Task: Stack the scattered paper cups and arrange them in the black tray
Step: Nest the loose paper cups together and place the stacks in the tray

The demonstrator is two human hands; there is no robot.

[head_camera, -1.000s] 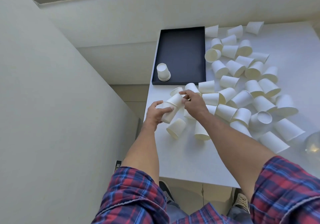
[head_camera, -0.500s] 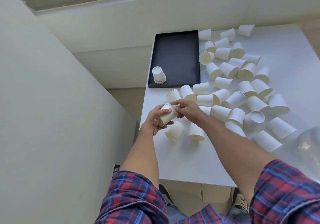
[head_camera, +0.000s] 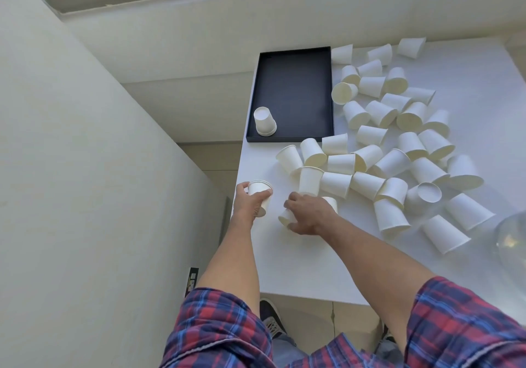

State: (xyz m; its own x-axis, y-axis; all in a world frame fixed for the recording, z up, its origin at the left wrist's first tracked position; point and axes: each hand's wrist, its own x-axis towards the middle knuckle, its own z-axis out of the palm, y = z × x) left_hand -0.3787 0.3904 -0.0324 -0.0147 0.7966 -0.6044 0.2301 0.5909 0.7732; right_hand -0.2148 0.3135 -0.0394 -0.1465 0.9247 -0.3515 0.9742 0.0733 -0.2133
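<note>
My left hand [head_camera: 250,205] grips a short stack of white paper cups [head_camera: 260,191], mouth up, near the table's left edge. Just to its right, my right hand [head_camera: 308,213] closes over a single paper cup [head_camera: 285,216] lying on its side on the table. Several more white cups [head_camera: 392,139] lie scattered across the white table [head_camera: 327,268], most on their sides. The black tray [head_camera: 296,88] sits at the far left corner. Inside its near left corner stands an upside-down stack of cups [head_camera: 264,121].
A white wall runs close along the table's left side. A clear glass object [head_camera: 512,239] sits at the right edge of the view. My feet show below the table's near edge.
My right hand let go of the stack after pushing a cup into it, then dropped onto a lying cup nearer me. My left hand turned the stack upright and moved left.
</note>
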